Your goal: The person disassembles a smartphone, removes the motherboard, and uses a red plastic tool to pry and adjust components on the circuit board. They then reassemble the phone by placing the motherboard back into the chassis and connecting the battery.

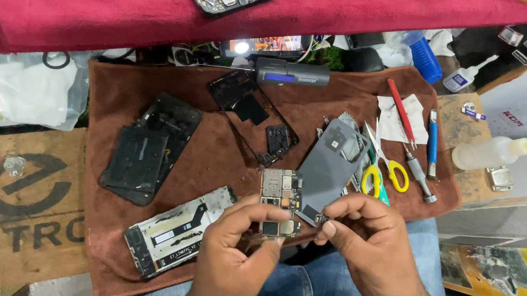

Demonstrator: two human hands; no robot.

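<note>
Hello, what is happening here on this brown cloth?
A person is handling a small phone circuit board. The left hand holds it from below, and the right hand pinches a tiny part at its edge. Phone pieces lie on the brown cloth: a grey back cover, a black frame and yellow-handled scissors.

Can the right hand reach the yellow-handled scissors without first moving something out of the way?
Probably yes. The right hand pinches a small part, but the yellow-handled scissors lie uncovered on the brown cloth just beyond it, with nothing between them.
</note>
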